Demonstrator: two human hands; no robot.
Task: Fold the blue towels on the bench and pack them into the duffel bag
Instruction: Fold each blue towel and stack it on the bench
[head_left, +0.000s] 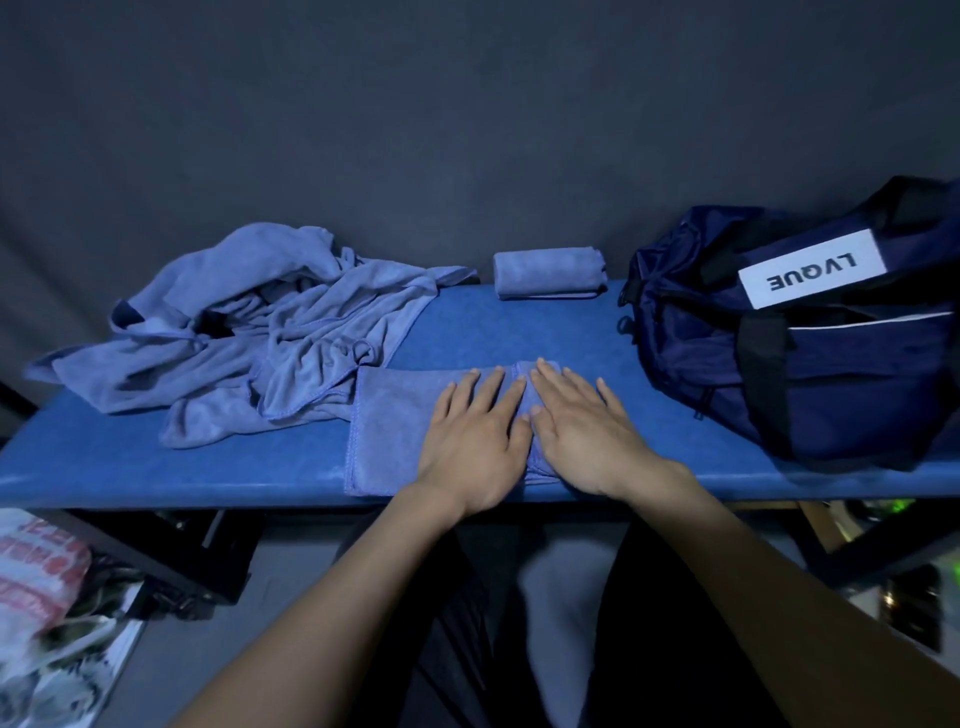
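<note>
Blue bench (519, 322) bears a half-folded towel (389, 415), flat beneath left grip (470, 441) and right grip (582, 431), fingers straight.

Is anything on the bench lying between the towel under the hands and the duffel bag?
Nothing visible does. The towel under the left hand and right hand has bare bench between it and the duffel bag. The rolled towel sits farther back.

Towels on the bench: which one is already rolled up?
The small towel at the bench's back edge, left of the duffel bag. The towel under both hands lies flat; the heap is crumpled.
</note>
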